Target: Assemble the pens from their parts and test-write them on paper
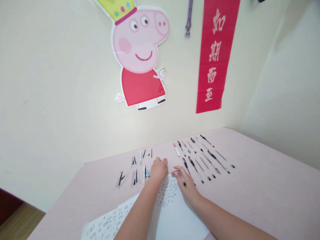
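My right hand [185, 186] is closed around a black pen [182, 178] whose tip rests near the top edge of a white sheet of paper [172, 213] covered in handwriting. My left hand [158, 170] lies just left of it, fingers curled into a loose fist on the paper's upper edge, and what it holds, if anything, is hidden. A row of several black pens [200, 160] and one pink pen [176, 150] lies to the right on the pink table [262, 190].
Several pen caps and small pen parts [135, 171] lie scattered to the left of my hands. A cream wall with a cartoon pig sticker [140, 56] and a red banner [215, 56] rises behind the table. Wooden floor [17, 221] shows at lower left.
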`<state>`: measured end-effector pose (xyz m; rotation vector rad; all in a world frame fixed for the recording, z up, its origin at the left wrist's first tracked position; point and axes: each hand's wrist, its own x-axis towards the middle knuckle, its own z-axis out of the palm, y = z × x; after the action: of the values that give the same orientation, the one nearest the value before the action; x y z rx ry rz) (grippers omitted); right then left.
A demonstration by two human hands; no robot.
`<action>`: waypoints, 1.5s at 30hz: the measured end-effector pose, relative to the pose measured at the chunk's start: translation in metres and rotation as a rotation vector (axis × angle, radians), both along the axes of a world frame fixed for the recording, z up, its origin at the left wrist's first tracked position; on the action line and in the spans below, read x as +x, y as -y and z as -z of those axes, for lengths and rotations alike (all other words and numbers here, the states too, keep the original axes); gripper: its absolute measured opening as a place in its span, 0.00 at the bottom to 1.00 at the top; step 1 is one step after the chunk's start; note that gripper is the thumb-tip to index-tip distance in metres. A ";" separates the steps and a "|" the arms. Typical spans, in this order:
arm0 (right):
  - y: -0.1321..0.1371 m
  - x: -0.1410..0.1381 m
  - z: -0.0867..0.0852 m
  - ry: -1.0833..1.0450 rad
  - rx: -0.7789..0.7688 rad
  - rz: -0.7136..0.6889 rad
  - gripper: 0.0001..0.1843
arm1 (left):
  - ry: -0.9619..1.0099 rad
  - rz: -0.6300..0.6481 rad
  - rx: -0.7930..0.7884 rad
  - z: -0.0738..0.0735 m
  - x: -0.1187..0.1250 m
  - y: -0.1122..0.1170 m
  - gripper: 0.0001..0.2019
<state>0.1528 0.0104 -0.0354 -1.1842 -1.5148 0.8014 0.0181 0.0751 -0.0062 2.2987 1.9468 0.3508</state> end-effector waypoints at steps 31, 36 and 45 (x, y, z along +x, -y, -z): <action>0.005 -0.002 -0.013 -0.266 -0.134 -0.056 0.12 | 0.521 0.131 0.095 0.015 -0.028 0.029 0.10; 0.006 -0.002 -0.016 -0.247 -0.153 -0.052 0.07 | 0.652 0.115 0.125 0.017 -0.024 0.037 0.08; 0.005 -0.003 -0.015 -0.242 -0.159 -0.043 0.07 | 0.628 0.160 0.226 0.014 -0.021 0.043 0.10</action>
<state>0.1498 0.0051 -0.0203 -1.1267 -1.3003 1.0701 -0.0028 0.0326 -0.0199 2.0800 1.4588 1.1582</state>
